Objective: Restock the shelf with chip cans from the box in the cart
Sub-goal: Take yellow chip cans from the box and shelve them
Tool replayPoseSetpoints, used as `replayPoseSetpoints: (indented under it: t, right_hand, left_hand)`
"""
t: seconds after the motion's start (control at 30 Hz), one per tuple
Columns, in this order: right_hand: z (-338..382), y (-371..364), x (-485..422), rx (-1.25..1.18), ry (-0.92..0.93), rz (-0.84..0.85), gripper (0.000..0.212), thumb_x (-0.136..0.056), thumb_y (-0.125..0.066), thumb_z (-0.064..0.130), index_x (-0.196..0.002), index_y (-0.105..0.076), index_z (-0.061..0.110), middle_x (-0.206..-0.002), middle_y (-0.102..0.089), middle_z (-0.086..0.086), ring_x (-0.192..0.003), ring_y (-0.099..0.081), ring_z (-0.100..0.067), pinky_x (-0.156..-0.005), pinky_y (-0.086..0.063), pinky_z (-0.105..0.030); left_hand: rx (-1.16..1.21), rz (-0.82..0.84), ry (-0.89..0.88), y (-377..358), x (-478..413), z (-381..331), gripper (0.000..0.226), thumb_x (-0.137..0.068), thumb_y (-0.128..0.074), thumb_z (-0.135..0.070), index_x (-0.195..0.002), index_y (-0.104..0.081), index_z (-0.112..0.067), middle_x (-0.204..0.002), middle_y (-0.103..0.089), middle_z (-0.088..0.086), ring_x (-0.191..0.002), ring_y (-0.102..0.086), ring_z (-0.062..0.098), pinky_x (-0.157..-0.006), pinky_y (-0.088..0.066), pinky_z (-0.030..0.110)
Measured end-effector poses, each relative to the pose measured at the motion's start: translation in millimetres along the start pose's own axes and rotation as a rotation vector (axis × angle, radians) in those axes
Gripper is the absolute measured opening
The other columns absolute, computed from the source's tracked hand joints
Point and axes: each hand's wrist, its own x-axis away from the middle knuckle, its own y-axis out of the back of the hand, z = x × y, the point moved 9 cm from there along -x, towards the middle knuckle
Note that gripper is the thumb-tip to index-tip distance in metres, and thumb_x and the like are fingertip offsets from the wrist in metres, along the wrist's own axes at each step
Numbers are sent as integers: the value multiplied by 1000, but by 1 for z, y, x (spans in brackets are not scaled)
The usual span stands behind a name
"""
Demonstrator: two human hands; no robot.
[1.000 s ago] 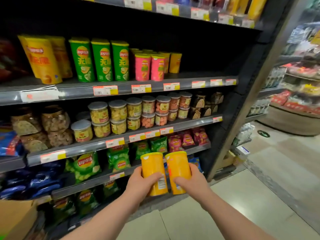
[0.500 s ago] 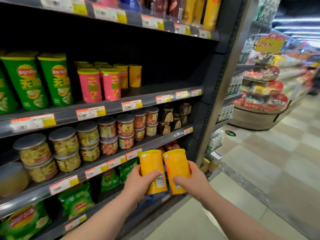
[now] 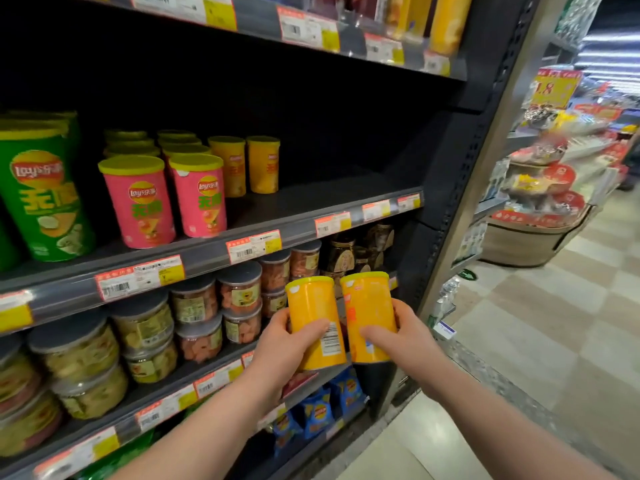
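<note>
I've got one yellow can [image 3: 313, 320] gripped in my left hand [image 3: 277, 344] & another can [image 3: 369, 315] in my right hand [image 3: 407, 341], both held up below the shelf [image 3: 311, 206]. Only two yellow cans [image 3: 246, 166] stand there w/ bare space beside them, so restock looks barely begun; box & cart not in view.

Two yellow chip cans held up before the shelf

The left yellow can [image 3: 316, 322] and the right yellow can [image 3: 369, 315] stand nearly upright, side by side and touching, lids on, the left one showing a barcode label. On the shelf [image 3: 311, 202] above, two matching yellow cans [image 3: 244, 166] stand at the back beside pink cans [image 3: 162, 199]; its right half lies bare.
</note>
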Motion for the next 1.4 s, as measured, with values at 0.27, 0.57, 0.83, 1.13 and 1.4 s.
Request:
replayPoseSetpoints:
  t: [0.27, 0.57, 0.83, 1.13, 1.4]
  right_hand:
    - [48, -15, -61, -63, 148, 105, 53, -86, -67, 29, -132, -41, 26, -111, -60, 10, -96, -60, -5, -69, -47, -18]
    - [134, -44, -137, -68, 395, 302, 50, -85, -68, 29, -128, -43, 27, -117, -61, 4, -97, -60, -8, -73, -48, -22]
    - [199, -72, -195, -115, 525, 474, 44, -82, -72, 23, -117, -46, 23, -115, -59, 1, -94, -59, -11, -81, -47, -29]
    - [221, -124, -235, 15, 606, 663, 70, -78, -77, 21, -136, -39, 20, -136, -50, -3, -120, -51, -21, -90, -41, -30]
    - [222, -153, -255, 138, 602, 610, 71, -79, -74, 17, -136, -30, 15, -139, -46, -10, -123, -48, -28, -90, -42, -35]
  left_hand:
    - [26, -89, -38, 23, -24, -27, 41, -80, -72, -31, -115, -51, -28, -105, -69, -3, -88, -70, 16, -77, -57, 33]
    - [104, -358, -102, 46, -36, -60, 29, -81, -72, -31, -101, -52, -37, -101, -70, -6, -85, -71, 14, -70, -56, 31]
    - [142, -594, -158, 49, -44, -81, 23, -85, -67, -21, -100, -54, -33, -96, -70, -7, -76, -70, 8, -58, -53, 23]
    - [242, -819, -203, 44, -38, -79, 34, -77, -71, -25, -106, -55, -31, -102, -70, -2, -85, -70, 17, -63, -54, 29]
    - [241, -865, -193, 47, -26, -80, 56, -61, -73, -38, -113, -54, -29, -108, -68, -1, -92, -69, 19, -70, -55, 35]
